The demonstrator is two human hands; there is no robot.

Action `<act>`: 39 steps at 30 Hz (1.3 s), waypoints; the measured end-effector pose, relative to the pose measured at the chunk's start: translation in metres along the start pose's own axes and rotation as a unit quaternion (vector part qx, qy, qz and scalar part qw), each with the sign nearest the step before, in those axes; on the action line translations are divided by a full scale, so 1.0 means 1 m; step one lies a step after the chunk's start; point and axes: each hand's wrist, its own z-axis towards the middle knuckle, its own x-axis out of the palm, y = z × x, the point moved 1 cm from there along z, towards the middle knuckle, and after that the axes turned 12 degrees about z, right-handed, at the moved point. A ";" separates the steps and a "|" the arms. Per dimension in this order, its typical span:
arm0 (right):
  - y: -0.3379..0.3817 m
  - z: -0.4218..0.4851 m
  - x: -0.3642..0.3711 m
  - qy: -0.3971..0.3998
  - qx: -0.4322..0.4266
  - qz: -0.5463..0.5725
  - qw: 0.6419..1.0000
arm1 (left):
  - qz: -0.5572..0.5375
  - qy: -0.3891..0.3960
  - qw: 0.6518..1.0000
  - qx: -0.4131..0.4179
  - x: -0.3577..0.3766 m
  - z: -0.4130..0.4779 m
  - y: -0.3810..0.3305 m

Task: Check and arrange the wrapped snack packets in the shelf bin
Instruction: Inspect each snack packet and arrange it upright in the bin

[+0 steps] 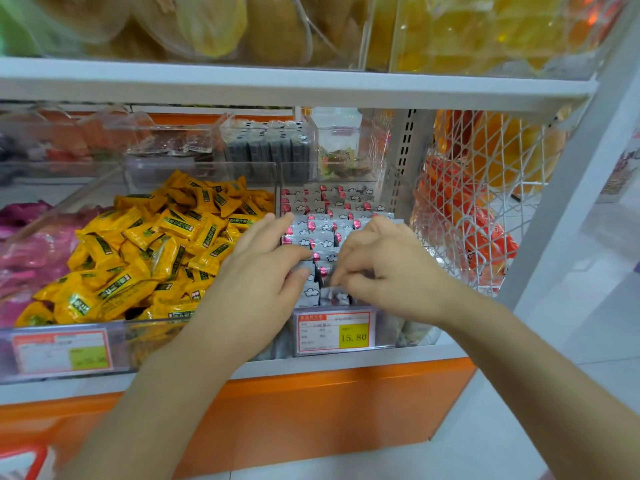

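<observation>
A clear shelf bin holds several rows of small silver snack packets with pink ends and cloud prints. My left hand lies over the bin's left side, fingers fairly straight and resting on the packets. My right hand reaches in from the right, its fingertips curled and pinching a silver packet near the front row. The front packets are partly hidden under both hands.
A price tag reading 15.80 hangs on the bin front. Yellow wrapped sweets fill the bin to the left, pink packets beyond. A white wire basket with orange bags stands right. A shelf runs overhead.
</observation>
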 end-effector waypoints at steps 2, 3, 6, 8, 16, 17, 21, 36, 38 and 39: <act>-0.002 0.004 -0.004 -0.041 0.020 0.073 0.996 | 0.002 0.001 1.000 0.001 0.000 0.000 0.000; -0.004 0.007 -0.006 -0.062 0.032 0.091 0.993 | 0.000 0.001 1.000 0.000 0.000 0.000 0.001; -0.007 0.016 -0.008 -0.074 0.042 0.036 0.996 | -0.006 -0.002 1.000 0.001 -0.001 0.000 0.001; -0.006 0.020 -0.006 -0.048 0.032 -0.025 0.998 | -0.005 -0.003 1.000 0.003 -0.001 0.000 0.001; -0.001 0.024 -0.005 -0.086 0.016 0.101 0.991 | -0.009 -0.010 1.000 0.001 -0.002 0.001 0.000; 0.000 0.023 -0.009 -0.126 0.019 0.155 0.980 | -0.010 -0.013 1.000 -0.001 -0.002 0.001 0.000; 0.000 0.013 -0.024 -0.259 0.028 0.323 0.910 | -0.026 -0.031 0.999 -0.017 -0.004 0.001 -0.001; 0.000 -0.003 -0.022 -0.270 0.110 0.607 0.740 | -0.327 -0.109 0.926 -0.151 -0.021 0.007 -0.006; 0.001 -0.004 -0.020 -0.259 0.108 0.595 0.753 | -0.377 -0.104 0.902 -0.181 -0.020 0.008 -0.004; 0.001 -0.004 -0.019 -0.251 0.104 0.596 0.755 | -0.389 -0.100 0.896 -0.190 -0.020 0.008 -0.003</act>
